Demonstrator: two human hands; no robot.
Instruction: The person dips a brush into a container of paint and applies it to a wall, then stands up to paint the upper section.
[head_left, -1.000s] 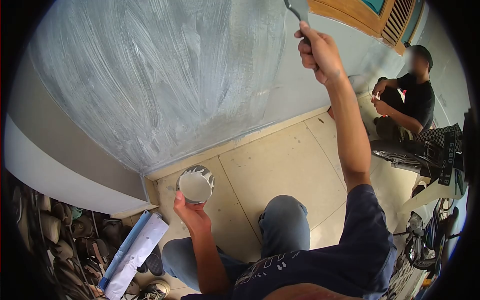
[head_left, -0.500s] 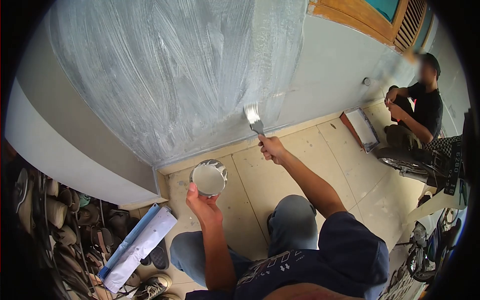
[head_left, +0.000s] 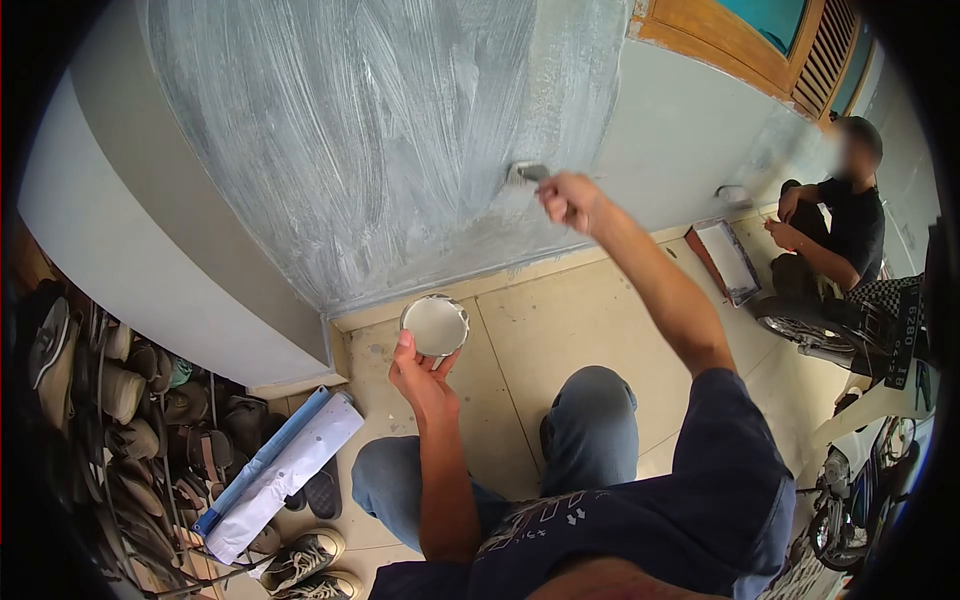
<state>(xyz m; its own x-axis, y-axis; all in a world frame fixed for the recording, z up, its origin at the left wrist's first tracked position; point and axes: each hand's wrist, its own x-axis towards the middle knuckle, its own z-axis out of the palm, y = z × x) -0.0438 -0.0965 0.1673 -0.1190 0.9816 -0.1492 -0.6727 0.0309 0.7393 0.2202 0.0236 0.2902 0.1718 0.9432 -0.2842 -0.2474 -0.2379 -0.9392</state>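
My right hand [head_left: 572, 202] is closed round the handle of a paintbrush [head_left: 530, 173], whose bristle end is against the grey wall [head_left: 420, 120]. Streaky whitish brush strokes cover much of that wall. In my left hand [head_left: 424, 378] I hold a small round cup of paint [head_left: 437, 326], with my thumb at its near rim. Pale grey-white paint shows inside, and smears mark the rim. The cup is held above the tiled floor, apart from the wall.
A co-worker [head_left: 850, 215] in dark clothes crouches at the right by a paint tray [head_left: 727, 262]. Motorcycles [head_left: 830, 330] stand along the right side. A shoe rack [head_left: 120, 400], rolled sheets [head_left: 285, 475] and sneakers [head_left: 303, 560] are at the left. A wooden window frame [head_left: 720, 45] is above.
My right hand has moved up the wall with the paintbrush, which now points more sideways. The cup in my left hand appears slightly higher and farther right, as the view has shifted.
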